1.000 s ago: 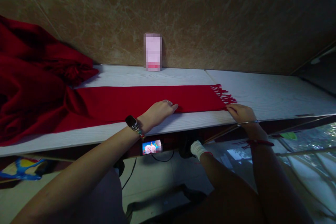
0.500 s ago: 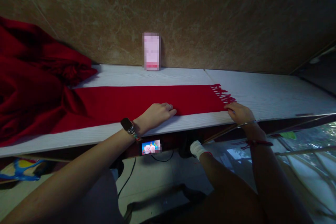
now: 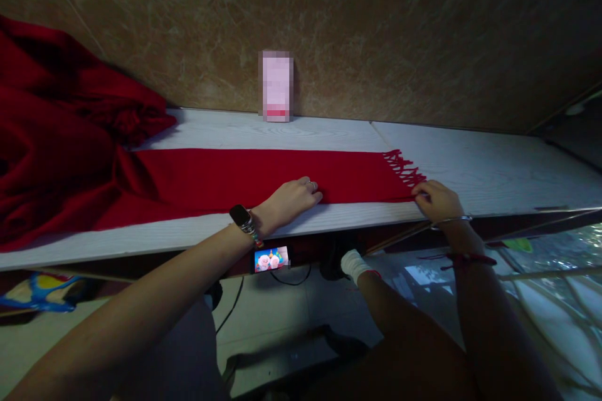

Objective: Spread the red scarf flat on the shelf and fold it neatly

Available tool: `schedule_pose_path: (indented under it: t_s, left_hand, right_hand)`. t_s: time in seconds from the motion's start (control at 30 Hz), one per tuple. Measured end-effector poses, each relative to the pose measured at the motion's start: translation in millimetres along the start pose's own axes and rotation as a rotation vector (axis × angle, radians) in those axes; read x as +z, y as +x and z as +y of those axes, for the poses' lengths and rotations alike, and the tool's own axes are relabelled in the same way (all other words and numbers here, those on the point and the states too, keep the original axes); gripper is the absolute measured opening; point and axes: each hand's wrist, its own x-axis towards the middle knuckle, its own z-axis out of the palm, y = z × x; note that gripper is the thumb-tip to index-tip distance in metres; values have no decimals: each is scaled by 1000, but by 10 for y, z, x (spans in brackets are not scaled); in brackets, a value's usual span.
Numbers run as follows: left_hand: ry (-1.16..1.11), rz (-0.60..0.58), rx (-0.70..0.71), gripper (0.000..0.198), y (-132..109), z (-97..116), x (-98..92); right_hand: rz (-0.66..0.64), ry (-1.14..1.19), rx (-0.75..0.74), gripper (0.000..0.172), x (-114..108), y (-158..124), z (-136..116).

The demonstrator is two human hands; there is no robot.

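Observation:
A red scarf [image 3: 226, 175] lies stretched lengthwise along a white wood-grain counter, its knotted fringe [image 3: 405, 169] at the right end. On the scarf's near edge, around its middle, rests my left hand [image 3: 294, 197], wearing a ring and a watch; its fingers lie bent over the cloth and the thumb is mostly hidden. At the near right corner, beside the fringe, my right hand [image 3: 437, 199] is closed in a pinch on the scarf. Toward the left the strip runs into a bunched heap of red cloth [image 3: 51, 138].
A phone-like upright panel [image 3: 277, 86], blurred out, leans against the brown marbled wall [image 3: 376, 31]. The white counter [image 3: 508, 169] continues to the right. Below its front edge are a small lit screen [image 3: 271, 259], a cable and a blue-and-yellow item [image 3: 42, 291].
Both hands have shifted slightly to the right along with the scarf's fringed end. The view has also moved a little. The right hand keeps its pinch at the corner.

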Motion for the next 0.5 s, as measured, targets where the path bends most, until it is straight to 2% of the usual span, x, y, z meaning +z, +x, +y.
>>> schedule_pose_path:
  t_s: [0.17, 0.37, 0.5]
  left_hand:
    - [45, -3, 6, 20, -5, -7, 6]
    - [35, 51, -35, 21, 50, 18, 42]
    - [5, 69, -54, 21, 161, 70, 54]
  right_hand:
    - [-177, -41, -81, 18, -36, 28, 41]
    - [-180, -160, -136, 25, -88, 85, -158]
    - [-214, -132, -206, 29, -85, 115, -326]
